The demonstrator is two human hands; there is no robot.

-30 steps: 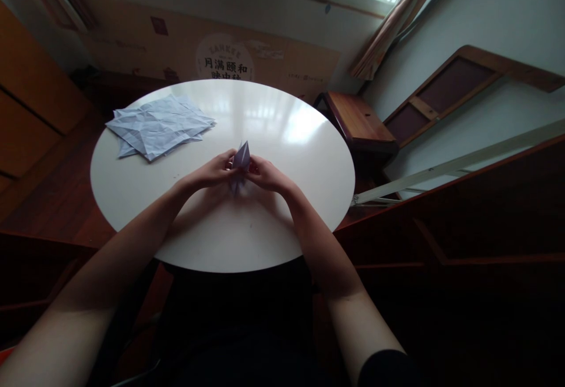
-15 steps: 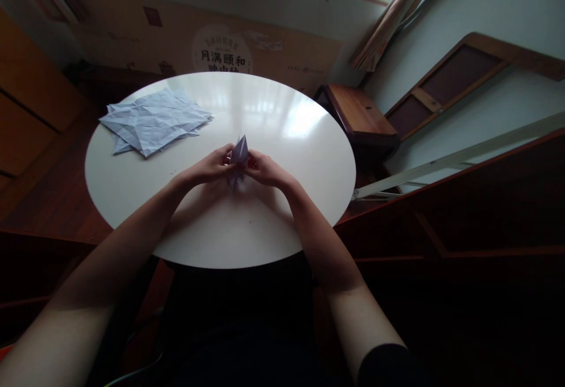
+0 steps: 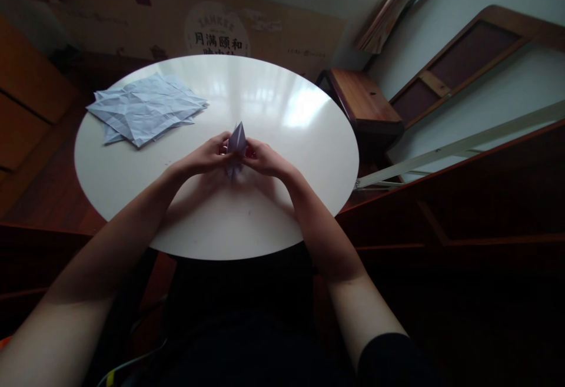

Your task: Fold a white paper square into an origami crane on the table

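While creased pale-blue paper sheets (image 3: 148,107) are piled nearby, a pointed lilac folded-paper piece (image 3: 237,139) is pinched between left hand (image 3: 212,154) and right hand (image 3: 263,158).

On the table (image 3: 238,228), sheets (image 3: 148,110) lie beyond the left hand (image 3: 210,156).

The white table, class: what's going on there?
The person's left hand and right hand hold a piece of folded paper between them, over the middle of the white table. One pointed end of it shows above the fingers; whether its lower end touches the table is hard to tell. A pile of creased sheets lies apart from the hands, toward the table's far left edge.
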